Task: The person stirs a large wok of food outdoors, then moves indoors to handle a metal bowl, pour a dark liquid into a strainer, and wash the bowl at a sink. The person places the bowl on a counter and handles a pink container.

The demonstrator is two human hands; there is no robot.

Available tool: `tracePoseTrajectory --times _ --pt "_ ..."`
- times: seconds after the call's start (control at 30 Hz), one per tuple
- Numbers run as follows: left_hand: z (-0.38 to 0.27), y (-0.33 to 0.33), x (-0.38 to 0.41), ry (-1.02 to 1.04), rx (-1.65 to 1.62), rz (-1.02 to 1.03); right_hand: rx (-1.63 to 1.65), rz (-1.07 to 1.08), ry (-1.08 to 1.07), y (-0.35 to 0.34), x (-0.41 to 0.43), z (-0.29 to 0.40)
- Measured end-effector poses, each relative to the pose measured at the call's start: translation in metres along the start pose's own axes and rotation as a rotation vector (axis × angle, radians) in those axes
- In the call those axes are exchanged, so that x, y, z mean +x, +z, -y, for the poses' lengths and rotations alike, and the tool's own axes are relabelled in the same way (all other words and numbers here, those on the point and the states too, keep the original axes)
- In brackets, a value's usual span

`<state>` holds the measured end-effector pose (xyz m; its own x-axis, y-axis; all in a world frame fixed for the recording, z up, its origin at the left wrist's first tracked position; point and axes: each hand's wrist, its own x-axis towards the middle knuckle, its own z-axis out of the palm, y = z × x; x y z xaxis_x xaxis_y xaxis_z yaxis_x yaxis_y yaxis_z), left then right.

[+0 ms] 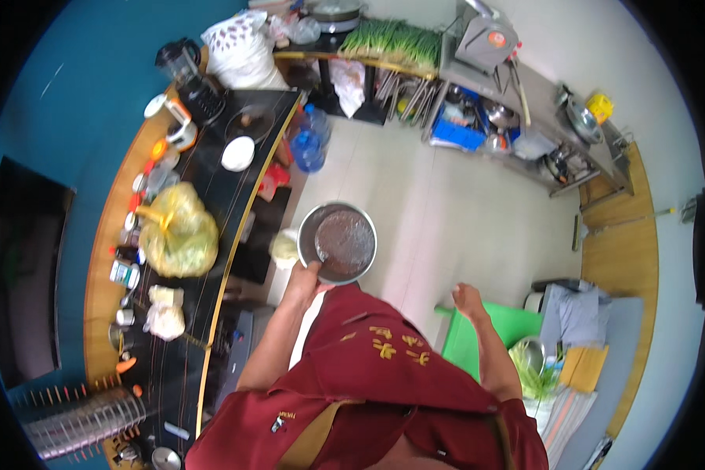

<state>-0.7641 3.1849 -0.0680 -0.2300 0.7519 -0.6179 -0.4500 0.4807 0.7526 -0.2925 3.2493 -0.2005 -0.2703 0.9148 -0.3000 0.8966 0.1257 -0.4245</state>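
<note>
My left hand (306,283) grips the near-left rim of a round metal bowl (336,278). Dark reddish-brown liquid (343,241) with a bubbly, shiny surface lies inside it. The bowl is held over the floor in front of my dark red apron (382,352), which bears yellow writing. Off to the right, my right hand (469,298) is held away from my body with its fingers curled in. I see nothing in it. A green table or stool (467,338) is the nearest thing beneath that hand.
Along the left runs a black counter (179,376) with a yellow plastic bag (179,235), a white bowl (238,154) and a blender (194,82). Water jugs (308,150) stand on the floor. Green onions (393,41) lie at the back. A metal bench (540,111) lines the right.
</note>
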Motion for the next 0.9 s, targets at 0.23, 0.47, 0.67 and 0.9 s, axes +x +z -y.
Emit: tracePoseTrajectory --times 0.23,0.47,0.67,0.9 --pt "-0.084 0.09 0.177 0.041 0.163 0.071 0.12 -0.352 -0.502 -0.175 0.223 0.135" --pt "-0.168 0.252 0.306 -0.004 0.333 0.288 0.174 -0.399 -0.364 -0.224 0.295 0.118" --pt "-0.192 0.385 0.395 -0.057 0.432 0.419 0.186 -0.477 -0.383 -0.299 0.351 0.071" --pt "-0.206 0.501 0.456 -0.115 0.331 0.379 0.232 -0.397 -0.361 -0.371 0.457 -0.024"
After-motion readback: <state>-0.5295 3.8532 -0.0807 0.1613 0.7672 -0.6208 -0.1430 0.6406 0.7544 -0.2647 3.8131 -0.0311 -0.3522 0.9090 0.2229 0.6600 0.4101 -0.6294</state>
